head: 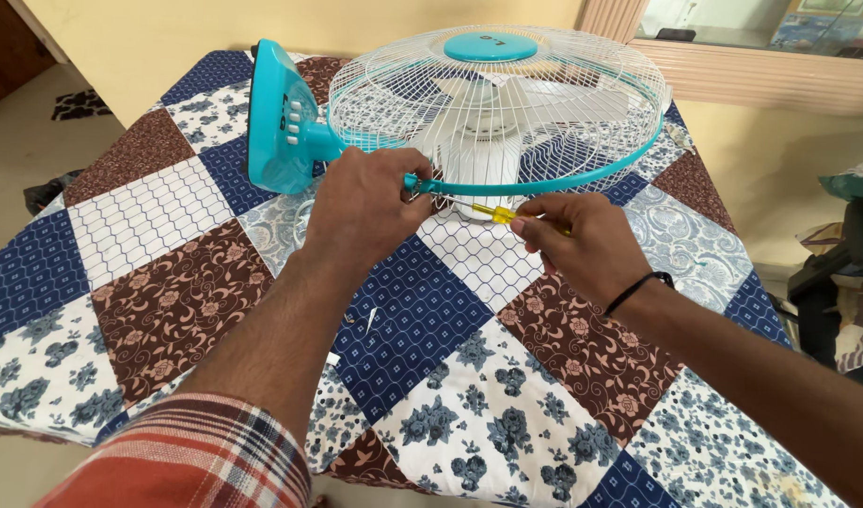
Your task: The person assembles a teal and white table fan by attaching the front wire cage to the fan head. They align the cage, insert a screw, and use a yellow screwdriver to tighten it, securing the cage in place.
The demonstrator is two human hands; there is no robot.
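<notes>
Steadying comes first: left hand (364, 202) pinches the teal rim band of the fan guard (497, 103) at its near edge, fingers closed on the clip point. Fan lies on its back on the patchwork tablecloth (158, 282), teal base (279, 118) tipped up at left, three pale buttons on its face. Right hand (582, 246) is closed round a yellow-handled screwdriver (492, 213), shaft aimed left toward the pinch.

Judgement: keep the blade square in the screw, push along the shaft, turn slowly; left grip should stop the band springing.

Markings: round teal cap (490, 47) at guard centre carries small lettering, too small to read. No packages or signs. Small pale bit (371, 318) on the cloth, possibly loose hardware, cannot tell.
</notes>
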